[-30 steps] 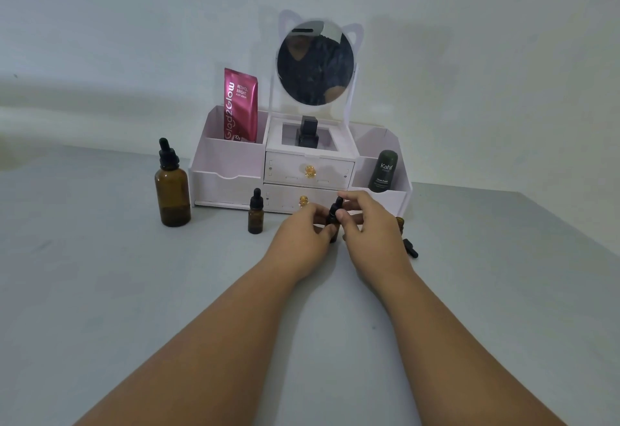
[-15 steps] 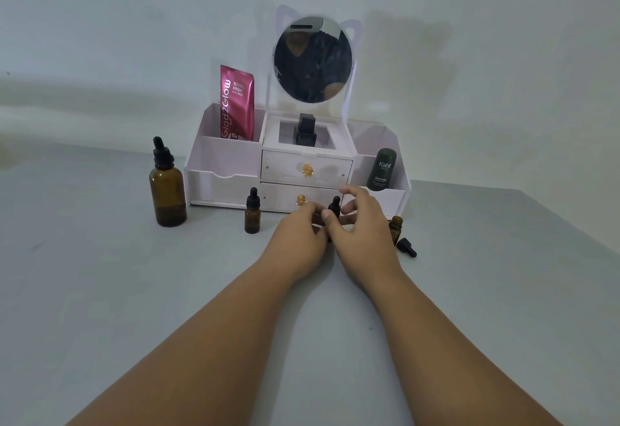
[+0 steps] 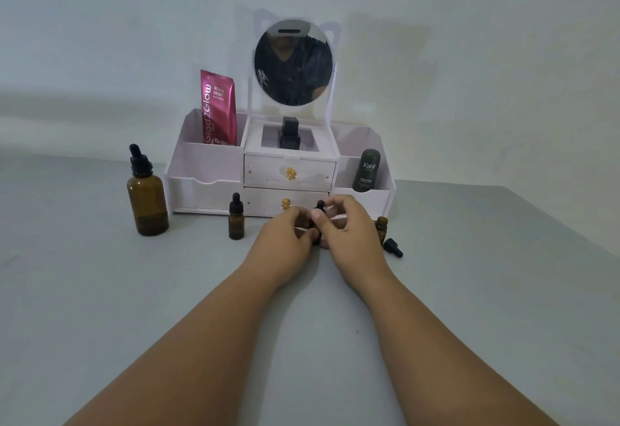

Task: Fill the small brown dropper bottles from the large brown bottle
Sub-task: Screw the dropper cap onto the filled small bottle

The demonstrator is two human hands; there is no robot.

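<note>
Our left hand [image 3: 288,236] grips a small dropper bottle [image 3: 315,239] on the worktop [image 3: 100,291]. Our right hand [image 3: 350,229] pinches its cap [image 3: 320,206] with curled fingers [image 3: 337,206], apparently twisting. Next we need the large brown bottle [image 3: 147,197], standing capped well left.

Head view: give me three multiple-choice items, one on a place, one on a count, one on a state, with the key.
1. The large brown bottle stands: A) left of the organiser; B) in a drawer; C) right of both hands.
2. Small brown bottles in view: A) one; B) three; C) five.
3. The rightmost small bottle is: A) capped; B) lying down; C) uncapped and upright.
Key: A, it stands by the organiser's left wall; B, one stands capped, the held bottle sits between left hand and right hand, one stands rightmost; C, its neck is bare, its dropper cap beside it.
</note>
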